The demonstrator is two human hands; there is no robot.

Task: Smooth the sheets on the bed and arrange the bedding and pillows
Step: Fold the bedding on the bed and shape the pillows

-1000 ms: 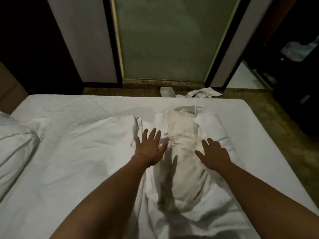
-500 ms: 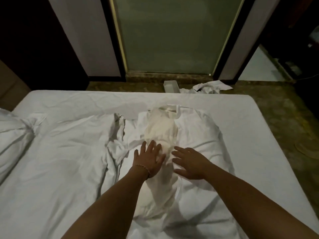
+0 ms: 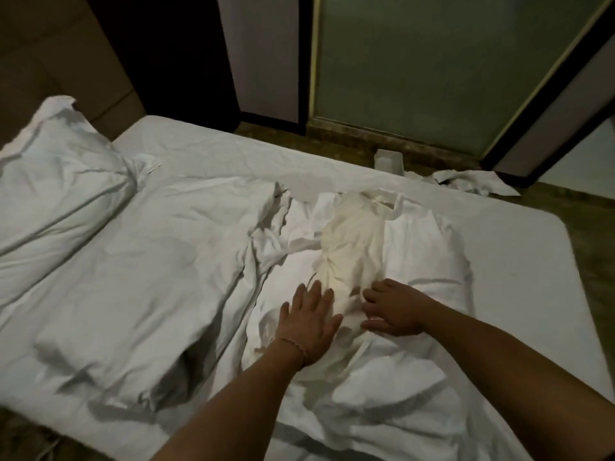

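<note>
Both the left hand [image 3: 311, 322] and right hand [image 3: 392, 309] press flat, fingers spread, on the rumpled duvet [image 3: 359, 261] mid-bed, which looks far from smooth, while the pillow [image 3: 56, 181] by the headboard edge awaits arranging.

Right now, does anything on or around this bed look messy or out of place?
Yes. A yellowish, discoloured cloth lies bunched among the white bedding, just beyond both hands, the left and the right. The duvet is rumpled and ridged rather than flat. Crumpled white cloth lies on the floor past the bed's far edge.
</note>
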